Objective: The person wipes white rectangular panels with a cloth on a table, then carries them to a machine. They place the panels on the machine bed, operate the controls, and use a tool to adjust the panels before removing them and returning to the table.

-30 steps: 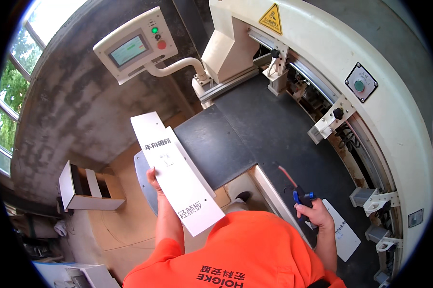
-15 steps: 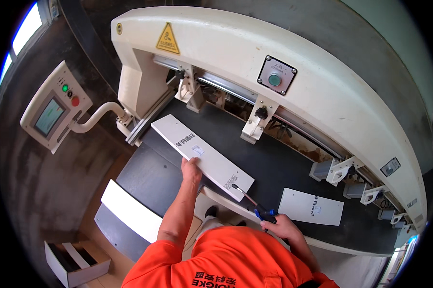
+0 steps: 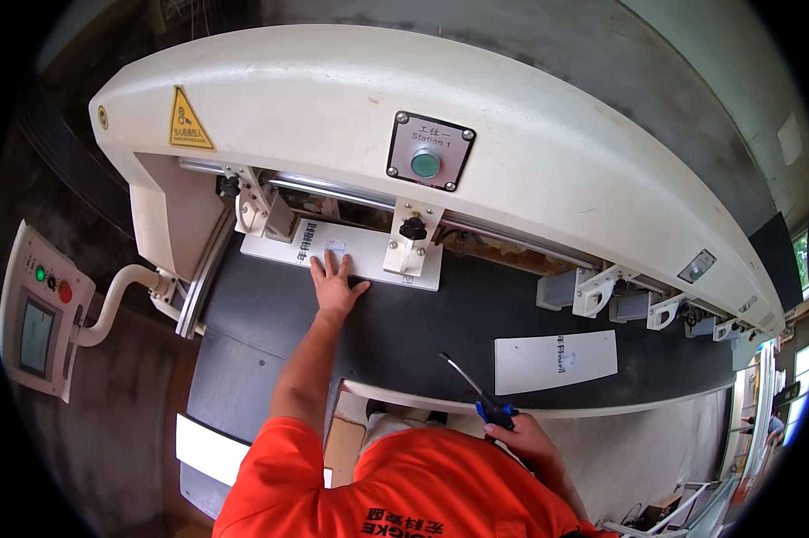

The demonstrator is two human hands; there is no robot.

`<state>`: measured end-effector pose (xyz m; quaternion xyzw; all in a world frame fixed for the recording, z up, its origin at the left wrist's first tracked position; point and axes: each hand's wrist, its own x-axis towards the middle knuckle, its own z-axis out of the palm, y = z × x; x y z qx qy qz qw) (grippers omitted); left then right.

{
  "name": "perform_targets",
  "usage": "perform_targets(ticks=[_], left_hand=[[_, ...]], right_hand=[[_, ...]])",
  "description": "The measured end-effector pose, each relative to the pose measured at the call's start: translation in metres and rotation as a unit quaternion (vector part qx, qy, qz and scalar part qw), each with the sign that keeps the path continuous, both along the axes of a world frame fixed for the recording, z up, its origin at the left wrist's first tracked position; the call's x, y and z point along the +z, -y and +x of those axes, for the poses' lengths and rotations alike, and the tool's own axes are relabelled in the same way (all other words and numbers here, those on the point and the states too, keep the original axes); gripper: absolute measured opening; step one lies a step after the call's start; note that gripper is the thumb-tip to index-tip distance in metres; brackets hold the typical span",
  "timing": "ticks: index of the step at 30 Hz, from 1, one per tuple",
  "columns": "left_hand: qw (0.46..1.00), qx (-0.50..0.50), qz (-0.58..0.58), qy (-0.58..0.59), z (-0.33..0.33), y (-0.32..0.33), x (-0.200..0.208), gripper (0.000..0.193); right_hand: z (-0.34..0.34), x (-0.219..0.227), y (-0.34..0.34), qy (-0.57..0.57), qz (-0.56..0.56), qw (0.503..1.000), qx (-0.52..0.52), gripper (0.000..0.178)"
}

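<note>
A long white board (image 3: 367,258) lies on the black worktop, its far edge under two clamp blocks of the machine. My left hand (image 3: 335,289) rests flat on the board's near side with its fingers spread. Low in front of my body, my right hand (image 3: 525,437) is closed around the handle of an air blow gun (image 3: 494,411). The gun has a blue and black body, and its thin metal nozzle points up and left over the worktop edge, apart from the boards. A shorter white board (image 3: 555,363) lies to the right on the worktop.
The cream machine (image 3: 315,99) arches over the black worktop (image 3: 404,332). One clamp block (image 3: 413,238) overlaps the long board; more stand at right. A green button (image 3: 426,163) faces me. At left is a control panel (image 3: 41,309); another white board (image 3: 209,448) lies below.
My left hand has moved the long board away from me, from the worktop's near edge to beneath the clamps, and now lies flat on it. The blow gun's nozzle has left the board.
</note>
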<state>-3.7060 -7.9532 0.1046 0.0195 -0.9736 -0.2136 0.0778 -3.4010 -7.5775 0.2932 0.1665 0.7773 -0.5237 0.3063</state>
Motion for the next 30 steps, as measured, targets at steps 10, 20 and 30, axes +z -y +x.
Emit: perform_targets(ticks=[10,20,30], left_hand=[[0.997,-0.041,-0.040,0.044,-0.027,-0.007,0.005,0.078],[0.990,-0.144,0.007,-0.001,0.146,-0.099,-0.014,0.076],[0.897,-0.383,0.105,-0.193,0.174,-0.228,-0.008,0.071]], right_hand=[[-0.046,0.055,0.035,-0.283,0.174,0.942,0.037,0.034],[-0.148,0.135,0.088,-0.597,0.384,0.703,0.022,0.028],[-0.043,0.057,0.026,-0.356,0.297,0.873,0.152,0.034]])
